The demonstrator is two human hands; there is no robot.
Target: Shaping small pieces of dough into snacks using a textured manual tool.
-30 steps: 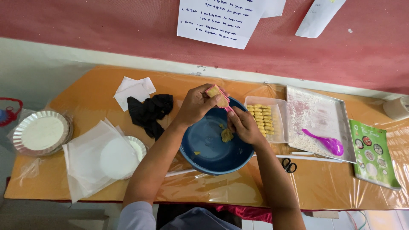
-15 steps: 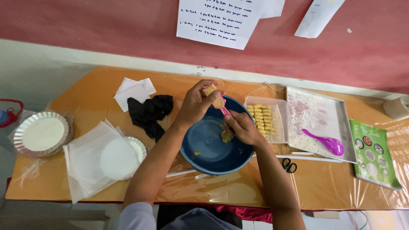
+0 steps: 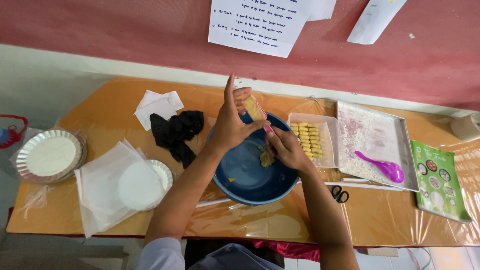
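Single head-worn view, aimed steeply down from above the worktop (image 3: 100, 115), facing the red wall (image 3: 125, 30). Whole worktop width is framed; hands are seen mid-frame, fairly near.

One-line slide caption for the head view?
Left hand presses dough onto a pink tool held by right hand over a blue bowl.

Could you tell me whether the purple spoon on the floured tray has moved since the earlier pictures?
No. The purple spoon lies at the same spot on the floured tray, near its front right corner, bowl end toward the scissors, as before.
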